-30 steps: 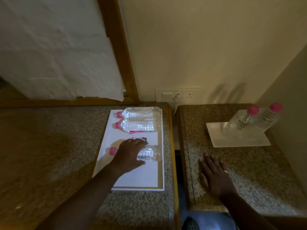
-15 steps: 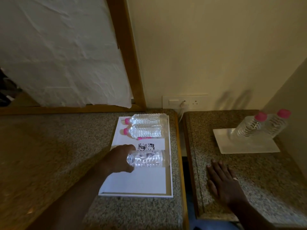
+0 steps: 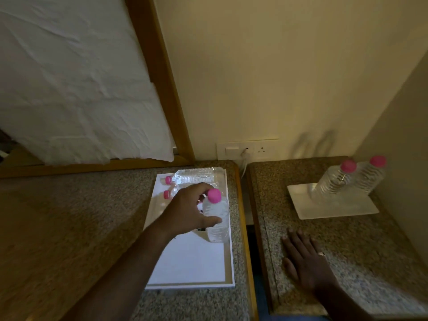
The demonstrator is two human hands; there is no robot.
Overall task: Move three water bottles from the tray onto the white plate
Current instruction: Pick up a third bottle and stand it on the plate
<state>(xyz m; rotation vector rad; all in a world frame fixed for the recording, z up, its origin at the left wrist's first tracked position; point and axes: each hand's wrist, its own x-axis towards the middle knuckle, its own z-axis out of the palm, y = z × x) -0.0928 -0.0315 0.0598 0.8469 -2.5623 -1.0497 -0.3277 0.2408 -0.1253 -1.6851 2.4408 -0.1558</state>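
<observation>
The held bottle [image 3: 216, 218] is above the tray [image 3: 190, 262], pink cap up, left hand [image 3: 187, 212] wrapped round its ribbed middle. Looks full, so some weight; thin plastic gives, so mid-body is the best hold. Right hand [image 3: 308, 260] lies flat and open on the right counter, near the white plate [image 3: 333, 207].

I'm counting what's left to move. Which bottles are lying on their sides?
The two bottles at the tray's far end: the far one and the near one, pink caps pointing left. The left hand holds a third; two stand on the white plate.
</observation>
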